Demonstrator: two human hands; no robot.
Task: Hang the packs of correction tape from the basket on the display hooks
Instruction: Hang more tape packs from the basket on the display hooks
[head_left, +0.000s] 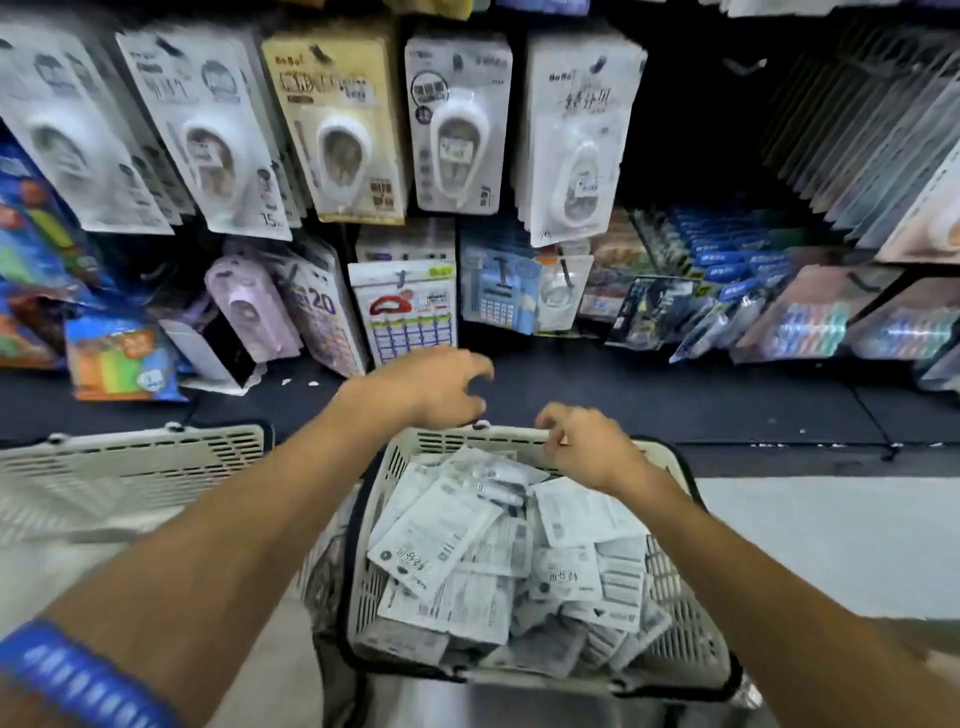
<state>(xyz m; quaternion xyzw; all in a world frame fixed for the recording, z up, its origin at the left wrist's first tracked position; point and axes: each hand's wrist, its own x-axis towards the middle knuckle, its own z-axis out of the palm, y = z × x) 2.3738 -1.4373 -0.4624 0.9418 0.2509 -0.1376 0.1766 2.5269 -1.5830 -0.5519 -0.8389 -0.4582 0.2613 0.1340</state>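
Over the far rim of the cream basket (670, 649) both hands hover, holding nothing: the left hand (436, 387) with fingers spread and loosely bent, the right hand (582, 441) with fingers curled (blurred). Packs of correction tape (457, 551) fill the basket; more packs hang on the display hooks (319, 52) above.

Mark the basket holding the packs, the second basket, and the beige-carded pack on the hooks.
basket (400, 467): head view, far-left wall.
second basket (130, 457): head view, slotted side.
beige-carded pack (332, 83): head view, upper card.
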